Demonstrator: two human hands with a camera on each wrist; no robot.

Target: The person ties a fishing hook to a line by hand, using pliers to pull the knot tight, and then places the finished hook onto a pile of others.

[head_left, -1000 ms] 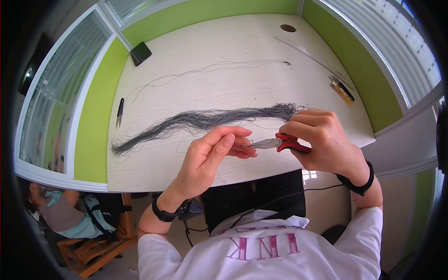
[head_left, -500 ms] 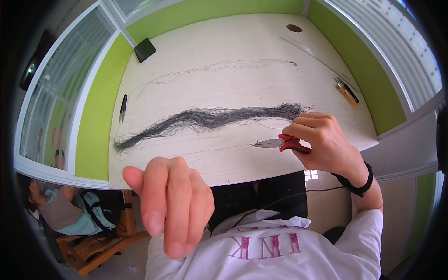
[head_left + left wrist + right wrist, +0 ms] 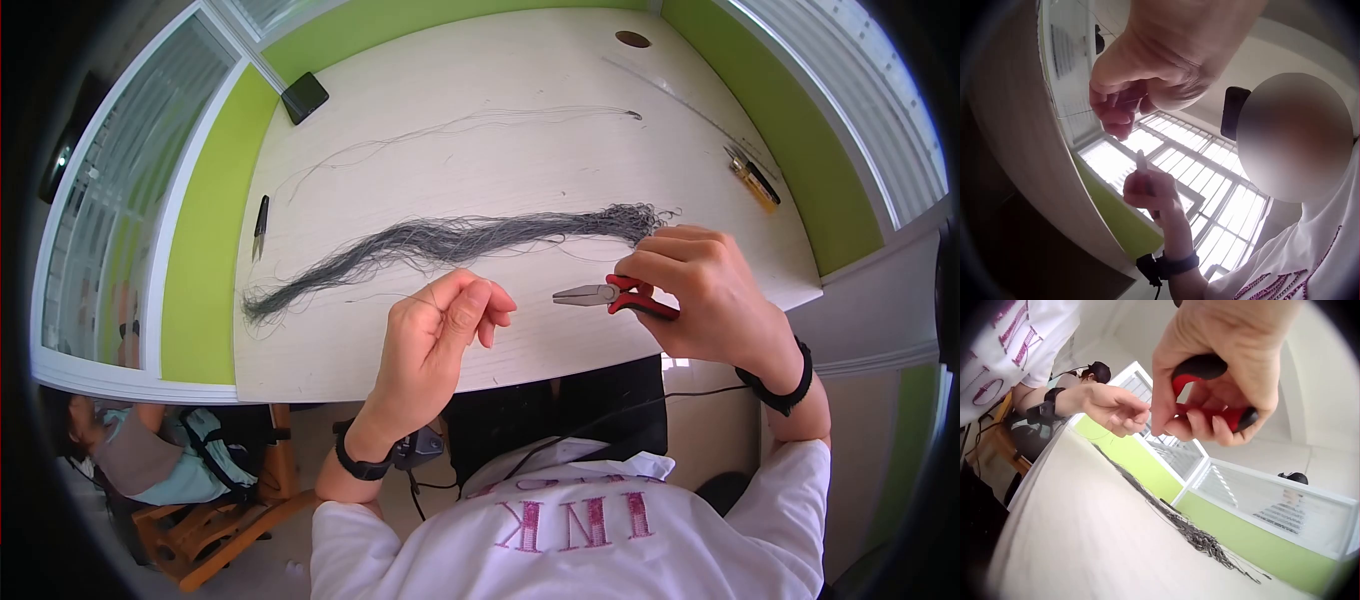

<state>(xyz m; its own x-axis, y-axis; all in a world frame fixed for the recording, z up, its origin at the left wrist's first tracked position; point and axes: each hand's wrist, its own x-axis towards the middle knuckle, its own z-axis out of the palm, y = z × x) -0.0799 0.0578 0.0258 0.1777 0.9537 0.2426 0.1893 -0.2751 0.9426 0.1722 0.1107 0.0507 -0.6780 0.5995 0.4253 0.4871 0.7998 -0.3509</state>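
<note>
My left hand (image 3: pixel 428 330) is raised over the front of the table, thumb and forefinger pinched together on a thin fishing line (image 3: pixel 1075 117). The line trails leftward from the fingers. To the right, my right hand (image 3: pixel 705 285) grips small pliers (image 3: pixel 588 295) by their red-and-black handles (image 3: pixel 1213 419). The pliers' tips point left at the left hand, with a gap between. Behind both hands lies a long bundle of dark fishing lines (image 3: pixel 430 238), its right end thick with hooks (image 3: pixel 635 220).
A few separate lines (image 3: pixel 440 128) lie farther back, ending in a small dark clump. Thread snips (image 3: pixel 260 228) and a black box (image 3: pixel 305 98) sit left. Yellow-handled tools (image 3: pixel 752 180) and a clear ruler (image 3: pixel 680 98) lie right. Green partitions (image 3: pixel 205 240) border the table; another person (image 3: pixel 150 450) sits lower left.
My left hand swung down and left toward the body, then came back up near the pliers. The hook seen at the pliers' tips half a second ago no longer shows there.
</note>
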